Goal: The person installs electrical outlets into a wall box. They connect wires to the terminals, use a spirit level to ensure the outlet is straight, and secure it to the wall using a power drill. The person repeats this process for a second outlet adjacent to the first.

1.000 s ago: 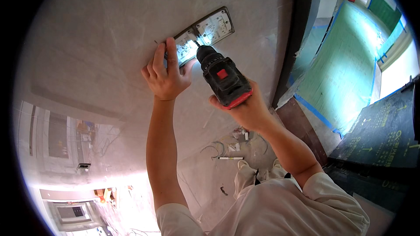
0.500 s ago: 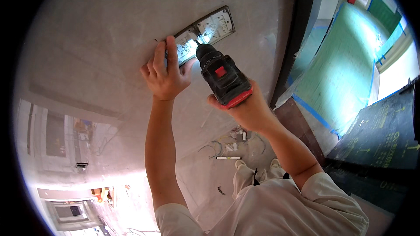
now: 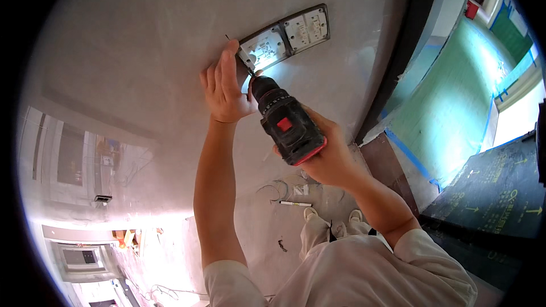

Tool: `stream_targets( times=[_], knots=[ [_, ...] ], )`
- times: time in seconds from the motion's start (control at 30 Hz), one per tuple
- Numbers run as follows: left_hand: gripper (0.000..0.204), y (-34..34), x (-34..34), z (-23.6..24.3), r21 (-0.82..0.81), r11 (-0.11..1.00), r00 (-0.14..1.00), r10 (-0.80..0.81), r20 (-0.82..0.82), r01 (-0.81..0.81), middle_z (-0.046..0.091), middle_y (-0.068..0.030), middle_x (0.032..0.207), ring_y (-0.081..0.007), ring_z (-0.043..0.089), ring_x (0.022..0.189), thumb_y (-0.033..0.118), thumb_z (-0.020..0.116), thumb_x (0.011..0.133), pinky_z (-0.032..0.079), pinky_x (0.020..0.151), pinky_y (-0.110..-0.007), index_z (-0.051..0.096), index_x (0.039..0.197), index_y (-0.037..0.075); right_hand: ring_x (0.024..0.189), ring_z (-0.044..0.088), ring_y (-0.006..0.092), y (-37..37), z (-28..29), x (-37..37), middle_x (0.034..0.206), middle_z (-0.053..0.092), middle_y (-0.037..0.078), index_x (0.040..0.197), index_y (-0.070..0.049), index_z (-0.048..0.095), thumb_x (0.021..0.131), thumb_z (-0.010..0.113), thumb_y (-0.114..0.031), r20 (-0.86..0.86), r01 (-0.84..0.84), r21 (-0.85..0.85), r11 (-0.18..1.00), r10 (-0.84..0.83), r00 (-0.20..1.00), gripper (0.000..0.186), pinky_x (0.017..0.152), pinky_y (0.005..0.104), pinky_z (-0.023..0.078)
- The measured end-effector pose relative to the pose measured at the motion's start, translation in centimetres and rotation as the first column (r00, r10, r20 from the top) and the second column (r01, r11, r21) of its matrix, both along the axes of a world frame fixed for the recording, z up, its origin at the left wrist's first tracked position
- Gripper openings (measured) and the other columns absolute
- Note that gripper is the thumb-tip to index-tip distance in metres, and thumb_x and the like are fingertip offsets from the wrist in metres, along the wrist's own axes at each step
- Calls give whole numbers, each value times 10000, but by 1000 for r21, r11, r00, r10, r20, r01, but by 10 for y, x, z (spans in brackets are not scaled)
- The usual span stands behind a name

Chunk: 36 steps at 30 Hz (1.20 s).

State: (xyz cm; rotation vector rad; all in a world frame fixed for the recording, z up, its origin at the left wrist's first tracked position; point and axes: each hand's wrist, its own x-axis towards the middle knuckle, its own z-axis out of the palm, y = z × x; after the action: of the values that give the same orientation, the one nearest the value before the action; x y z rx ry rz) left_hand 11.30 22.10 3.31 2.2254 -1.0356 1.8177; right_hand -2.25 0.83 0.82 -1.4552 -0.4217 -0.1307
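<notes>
A two-gang wall plate (image 3: 287, 38) with a dark frame and white inserts sits tilted on the grey wall, its right end higher. My left hand (image 3: 223, 88) closes on its left end, index finger at the upper corner and thumb near the lower one. In my right hand (image 3: 330, 156) is a black and red cordless drill (image 3: 287, 122), gripped by its handle. The drill's bit points at the plate's lower left corner, and its lamp lights the plate. Whether the tip touches a screw there, I cannot tell.
At right stands a dark door frame (image 3: 398, 51), with green floor covering (image 3: 449, 96) edged in blue tape beyond it. A black printed board (image 3: 483, 187) lies nearer. Below, a white marker-like stick (image 3: 296, 203) and scraps lie on the floor by my shoes (image 3: 310, 212). A small wall box (image 3: 103, 198) is at left.
The drill's tip has gone from the middle of the plate to its lower left corner. My left hand has shifted slightly at the left end. The view has moved a little.
</notes>
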Motion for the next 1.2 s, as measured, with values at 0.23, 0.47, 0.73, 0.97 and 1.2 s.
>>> stream_targets(
  times=[0.23, 0.47, 0.73, 0.97, 1.2],
  knots=[
    [680, -5, 3, 3, 11, 998, 995, 60, 83, -61, 701, -165, 1336, -230, 695, 949, 199, 772, 945, 480, 807, -354, 446, 1483, -59, 921, 678, 111, 11, -1, 7, 1061, 738, 76, 1402, 22, 566, 873, 794, -8, 73, 33, -63, 997, -28, 997, 577, 840, 295, 556],
    [655, -5, 11, 2, -1, 1000, 985, -1, 172, 1, 719, -152, 1304, -221, 698, 955, 220, 769, 962, 483, 806, -353, 457, 1473, -46, 904, 669, 121, 11, -2, 8, 1044, 741, 87, 1361, 9, 591, 863, 839, -79, 127, 132, -136, 982, -115, 985, 563, 836, 303, 549],
    [663, -4, 12, -2, -5, 1000, 992, 18, 123, -18, 705, -150, 1341, -237, 705, 1003, 134, 793, 886, 487, 861, -359, 486, 1447, -40, 871, 654, 122, 17, 12, 5, 1004, 740, 70, 1284, -24, 623, 851, 871, -133, -44, 48, 9, 999, -48, 998, 511, 817, 310, 550],
    [667, 2, 4, -4, -38, 999, 1000, -17, -2, 17, 694, -169, 1359, -272, 706, 1060, -27, 745, 812, 472, 946, -384, 506, 1434, -35, 1051, 708, 442, 21, 26, -4, 1158, 722, 230, 1430, -45, 540, 850, 746, -122, -14, 111, -150, 982, -115, 993, 621, 898, 436, 572],
    [633, 5, 5, -2, 10, 999, 998, -46, -46, 46, 683, -192, 1376, -278, 704, 1076, 11, 712, 835, 466, 922, -381, 517, 1436, -43, 1064, 693, 454, 15, 28, -5, 1176, 724, 225, 1455, -53, 515, 868, 732, -140, -59, 75, -176, 981, -87, 994, 632, 896, 465, 567]
  ],
)
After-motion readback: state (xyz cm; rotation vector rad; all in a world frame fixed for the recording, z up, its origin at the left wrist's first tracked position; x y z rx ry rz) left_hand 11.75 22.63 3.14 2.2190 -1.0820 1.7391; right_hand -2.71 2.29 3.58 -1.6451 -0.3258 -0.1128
